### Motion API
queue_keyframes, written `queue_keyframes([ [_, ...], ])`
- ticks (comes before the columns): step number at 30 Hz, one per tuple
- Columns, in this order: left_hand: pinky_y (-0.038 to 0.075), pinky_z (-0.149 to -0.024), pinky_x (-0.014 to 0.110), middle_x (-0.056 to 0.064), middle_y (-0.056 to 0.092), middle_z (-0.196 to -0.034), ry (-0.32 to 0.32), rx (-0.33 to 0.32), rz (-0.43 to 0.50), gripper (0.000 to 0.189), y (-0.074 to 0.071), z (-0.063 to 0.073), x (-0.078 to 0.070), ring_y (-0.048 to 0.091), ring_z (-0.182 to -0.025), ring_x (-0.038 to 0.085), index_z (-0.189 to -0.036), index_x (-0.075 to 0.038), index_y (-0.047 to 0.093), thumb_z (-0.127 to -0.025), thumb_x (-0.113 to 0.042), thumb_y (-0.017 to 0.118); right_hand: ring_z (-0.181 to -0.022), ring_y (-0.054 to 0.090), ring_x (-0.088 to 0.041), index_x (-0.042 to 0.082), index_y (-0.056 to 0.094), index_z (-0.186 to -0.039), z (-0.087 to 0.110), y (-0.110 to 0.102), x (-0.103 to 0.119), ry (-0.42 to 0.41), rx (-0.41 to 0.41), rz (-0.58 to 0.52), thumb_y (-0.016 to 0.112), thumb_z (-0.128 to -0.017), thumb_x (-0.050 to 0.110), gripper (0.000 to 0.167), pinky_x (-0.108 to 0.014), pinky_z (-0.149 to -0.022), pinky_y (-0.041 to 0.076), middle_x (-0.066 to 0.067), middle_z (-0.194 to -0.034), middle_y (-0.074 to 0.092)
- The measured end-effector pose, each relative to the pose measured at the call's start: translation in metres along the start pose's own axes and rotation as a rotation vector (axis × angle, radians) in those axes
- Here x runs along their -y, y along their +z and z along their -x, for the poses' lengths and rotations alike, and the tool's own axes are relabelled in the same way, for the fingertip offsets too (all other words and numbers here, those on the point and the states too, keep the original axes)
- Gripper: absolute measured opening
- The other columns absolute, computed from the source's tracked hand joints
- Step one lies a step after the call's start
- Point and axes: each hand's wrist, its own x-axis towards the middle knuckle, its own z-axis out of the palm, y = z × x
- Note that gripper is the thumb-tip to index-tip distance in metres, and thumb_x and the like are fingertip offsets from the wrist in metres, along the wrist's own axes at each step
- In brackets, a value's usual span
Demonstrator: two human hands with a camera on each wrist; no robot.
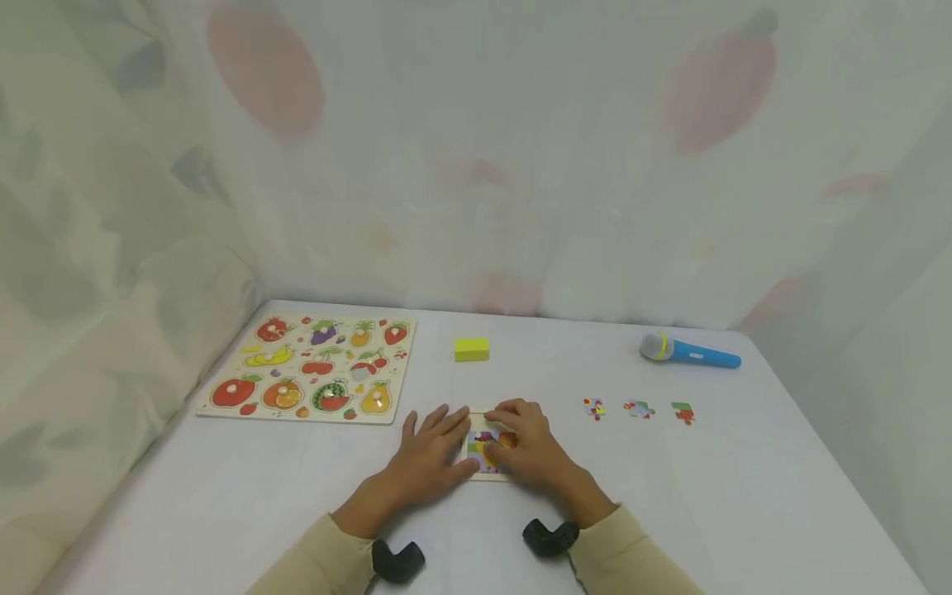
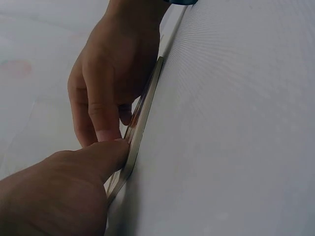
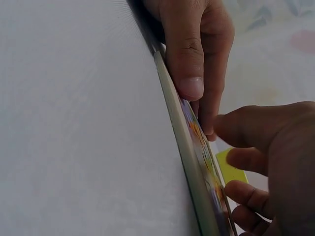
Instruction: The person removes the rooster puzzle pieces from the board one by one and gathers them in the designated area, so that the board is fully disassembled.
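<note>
A small jigsaw puzzle in a pale wooden tray (image 1: 487, 477) lies flat on the table between the two hands. The left hand (image 1: 426, 463) rests along the tray's left side with straight fingers, its thumb on the near left part. Over the right part, the right hand (image 1: 531, 446) is held with fingers loosely bent, thumb and fingertips above or on the picture. No piece shows between its fingers. From the right wrist view, the tray's edge (image 3: 179, 132) is seen side-on, with the right hand's fingers (image 3: 246, 191) close beside the colourful surface. The hands hide much of the picture.
Loose jigsaw pieces lie to the right: one yellow and purple (image 1: 595, 408), one pale blue (image 1: 639, 408), one green and red (image 1: 683, 413). Behind are a yellow block (image 1: 472, 349) and a blue microphone (image 1: 702, 354). A fruit peg board (image 1: 275, 415) lies at the left.
</note>
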Motion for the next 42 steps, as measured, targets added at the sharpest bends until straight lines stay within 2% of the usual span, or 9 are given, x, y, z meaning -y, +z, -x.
queue_keyframes([
  [6,0.008,-0.104,0.068,0.001,0.036,-0.152,0.006,-0.014,-0.006,0.07,-0.0003,-0.0003,0.0006,0.025,-0.14,0.031,-0.143,-0.008,0.047,-0.092,-0.054,0.055,-0.113,0.041,-0.03,0.011,0.069,-0.118,-0.0011,0.0013,0.0024,-0.048,0.016,0.126,0.071,-0.083,0.026,0.038,-0.054,-0.091,0.033,-0.009,-0.126,0.05],
  [10,0.008,-0.104,0.068,0.001,0.036,-0.152,0.003,-0.015,-0.004,0.07,-0.0006,-0.0008,0.0002,0.025,-0.14,0.031,-0.143,-0.008,0.047,-0.092,-0.054,0.056,-0.113,0.041,-0.03,0.015,0.07,-0.111,-0.0024,0.0013,0.0051,-0.05,0.015,0.158,0.072,-0.083,0.026,0.031,-0.055,-0.091,0.032,-0.009,-0.125,0.05],
  [16,0.007,-0.105,0.068,0.001,0.036,-0.152,-0.006,-0.007,-0.008,0.07,-0.0007,-0.0004,-0.0006,0.024,-0.141,0.031,-0.144,-0.009,0.046,-0.092,-0.054,0.056,-0.114,0.04,-0.029,0.018,0.07,-0.107,-0.0031,0.0019,0.0065,-0.026,0.02,0.131,0.069,-0.084,0.021,0.023,-0.055,-0.094,0.029,-0.007,-0.126,0.049],
  [23,0.007,-0.105,0.067,0.001,0.036,-0.152,-0.012,-0.004,-0.019,0.07,-0.0022,-0.0013,-0.0015,0.024,-0.141,0.03,-0.144,-0.009,0.046,-0.092,-0.054,0.056,-0.105,0.047,-0.029,0.015,0.071,-0.098,-0.0036,0.0046,0.0064,-0.055,-0.074,0.108,0.058,-0.082,0.002,0.025,-0.053,-0.087,0.034,-0.008,-0.118,0.054],
  [28,0.008,-0.104,0.068,0.001,0.036,-0.152,-0.007,-0.011,-0.025,0.07,-0.0006,-0.002,-0.0003,0.025,-0.14,0.03,-0.144,-0.009,0.047,-0.092,-0.054,0.056,-0.102,0.048,-0.028,0.015,0.072,-0.097,-0.0038,0.0052,0.0065,-0.071,-0.094,0.105,0.061,-0.078,0.004,0.024,-0.052,-0.085,0.035,-0.007,-0.114,0.056],
  [32,0.008,-0.104,0.068,0.001,0.037,-0.152,-0.006,-0.015,-0.028,0.07,0.0002,-0.0022,-0.0002,0.025,-0.14,0.03,-0.144,-0.009,0.047,-0.092,-0.055,0.055,-0.1,0.047,-0.024,0.014,0.071,-0.1,-0.0027,0.0046,0.0058,-0.102,-0.092,0.113,0.068,-0.078,0.011,0.023,-0.051,-0.086,0.034,-0.003,-0.111,0.057],
  [37,0.008,-0.104,0.068,0.001,0.037,-0.151,-0.007,-0.016,-0.019,0.07,0.0,-0.0018,-0.0012,0.026,-0.14,0.03,-0.143,-0.008,0.048,-0.091,-0.056,0.055,-0.091,0.046,-0.016,0.011,0.07,-0.104,-0.0011,0.004,0.0057,-0.152,-0.092,0.116,0.075,-0.077,0.017,0.027,-0.046,-0.079,0.035,0.003,-0.099,0.062],
  [42,0.008,-0.104,0.068,0.001,0.038,-0.151,-0.013,-0.017,-0.02,0.071,0.0004,-0.0014,-0.0014,0.026,-0.14,0.03,-0.142,-0.008,0.049,-0.09,-0.055,0.058,-0.084,0.046,-0.012,0.01,0.071,-0.105,-0.0009,0.0045,0.006,-0.158,-0.089,0.119,0.075,-0.079,0.016,0.027,-0.04,-0.075,0.037,0.006,-0.092,0.066],
])
